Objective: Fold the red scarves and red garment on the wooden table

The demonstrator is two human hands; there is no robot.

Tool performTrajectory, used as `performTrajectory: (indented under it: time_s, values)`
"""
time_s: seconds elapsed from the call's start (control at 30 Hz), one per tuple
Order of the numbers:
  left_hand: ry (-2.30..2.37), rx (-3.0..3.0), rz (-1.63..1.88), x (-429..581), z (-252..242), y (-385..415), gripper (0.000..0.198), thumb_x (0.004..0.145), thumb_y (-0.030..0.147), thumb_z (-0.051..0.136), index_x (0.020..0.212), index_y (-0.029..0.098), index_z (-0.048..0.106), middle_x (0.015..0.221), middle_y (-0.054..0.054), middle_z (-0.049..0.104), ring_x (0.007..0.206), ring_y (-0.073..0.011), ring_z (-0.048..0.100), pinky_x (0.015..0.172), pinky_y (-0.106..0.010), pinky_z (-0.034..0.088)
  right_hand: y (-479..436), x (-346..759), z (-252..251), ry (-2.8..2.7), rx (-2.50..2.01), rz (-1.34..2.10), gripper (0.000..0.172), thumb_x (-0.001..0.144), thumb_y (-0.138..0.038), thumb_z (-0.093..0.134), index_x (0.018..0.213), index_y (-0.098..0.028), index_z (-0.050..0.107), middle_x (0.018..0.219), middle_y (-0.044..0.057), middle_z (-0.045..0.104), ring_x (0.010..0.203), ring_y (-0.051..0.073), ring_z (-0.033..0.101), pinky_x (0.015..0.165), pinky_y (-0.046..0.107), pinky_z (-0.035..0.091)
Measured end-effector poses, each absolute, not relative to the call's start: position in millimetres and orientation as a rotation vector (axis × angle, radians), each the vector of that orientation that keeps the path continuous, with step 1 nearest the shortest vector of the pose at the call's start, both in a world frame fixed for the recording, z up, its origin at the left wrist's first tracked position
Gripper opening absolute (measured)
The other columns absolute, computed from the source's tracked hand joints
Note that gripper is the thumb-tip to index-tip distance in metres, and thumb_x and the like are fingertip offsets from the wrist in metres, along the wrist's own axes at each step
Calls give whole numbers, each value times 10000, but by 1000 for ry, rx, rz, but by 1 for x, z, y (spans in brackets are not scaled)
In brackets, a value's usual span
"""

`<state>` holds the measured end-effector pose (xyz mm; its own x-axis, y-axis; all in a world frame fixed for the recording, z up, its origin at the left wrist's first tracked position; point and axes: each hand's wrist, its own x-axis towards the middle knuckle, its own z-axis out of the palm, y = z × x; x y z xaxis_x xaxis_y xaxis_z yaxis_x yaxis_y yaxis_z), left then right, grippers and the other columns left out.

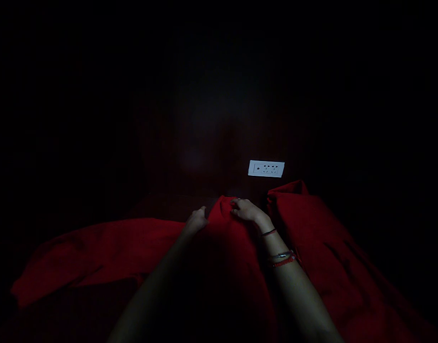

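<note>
A red garment (pixel 226 243) lies spread out in front of me, with what looks like a long sleeve (pixel 108 243) reaching to the left. At its far edge, my left hand (pixel 197 220) is closed on the cloth, thumb pointing up. My right hand (pixel 245 208) curls its fingers over the raised upper edge of the same garment, a short way to the right. Bracelets circle my right wrist. The lower part of the garment between my forearms sinks into deep shadow.
A second stretch of red cloth (pixel 322 238), folded at its top, lies to the right of my right arm. A white wall socket panel (pixel 266 168) sits on the dark upright surface behind. Everything around is nearly black.
</note>
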<state>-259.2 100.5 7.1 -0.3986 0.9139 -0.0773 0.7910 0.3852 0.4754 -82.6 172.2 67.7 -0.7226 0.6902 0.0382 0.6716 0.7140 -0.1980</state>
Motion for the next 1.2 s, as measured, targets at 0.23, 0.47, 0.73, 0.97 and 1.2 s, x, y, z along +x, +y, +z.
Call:
performTrajectory:
  time_s: [0.23,0.47,0.73,0.97,1.2]
  values:
    - [2289,1461,762,-261,-17,83,233,809,322,436,871,173,603,880,-32,651,792,-124,589,643,-175,406,184,-128,54,-2537,-1366,462,368,740,-319,539,1050,-120,544,1058,153,583,947,227,556,736,267,427]
    - [2259,1498,769,-267,-21,88,208,759,262,515,937,195,601,862,-1,655,777,-115,591,633,-167,408,214,-149,55,-2354,-1222,738,422,688,-81,493,1098,-175,529,921,37,634,771,116,588,635,191,446]
    - [2360,1480,556,-266,-5,87,470,736,120,457,1205,163,456,1119,-136,560,1011,-228,528,802,-293,408,234,-130,47,-2541,-1023,712,458,752,-133,472,1209,-119,449,990,89,624,821,139,590,700,233,460]
    - [2425,1870,604,-227,1,80,498,838,327,332,1314,180,306,1350,-126,323,1229,-258,289,945,-389,313,240,-104,48,-2857,-1009,342,510,727,-51,445,1204,-229,478,1171,69,540,1097,192,465,930,339,332]
    - [2209,1773,125,-227,-14,76,679,809,533,250,1370,161,156,1436,-77,77,1301,-292,46,1009,-528,86,233,-86,65,-3161,-990,-361,307,763,-117,459,988,-240,627,1168,90,510,1159,271,351,909,460,289]
